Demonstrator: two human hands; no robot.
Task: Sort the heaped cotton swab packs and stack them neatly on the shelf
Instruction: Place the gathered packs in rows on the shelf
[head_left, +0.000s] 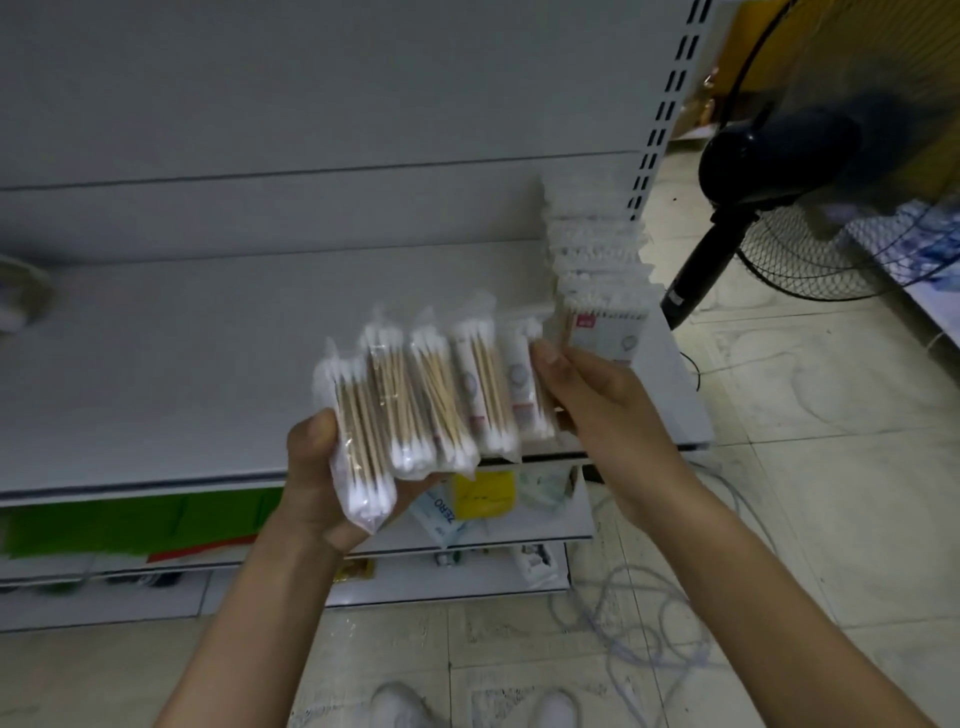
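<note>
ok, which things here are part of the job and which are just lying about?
Job: fanned swab packs, left hand, right hand, stacked packs, white shelf.
Lying about: black fan, floor cables, yellow pack below.

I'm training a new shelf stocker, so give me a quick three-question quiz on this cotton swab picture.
1. True or false: the left hand alone holds the fanned packs.
2. The stack stands at the shelf's: A) left end, B) middle, C) right end?
3. What appliance stands on the floor right of the shelf?
Key: 1 false, the right hand grips them too; 2 C; 3 a pedestal fan.
</note>
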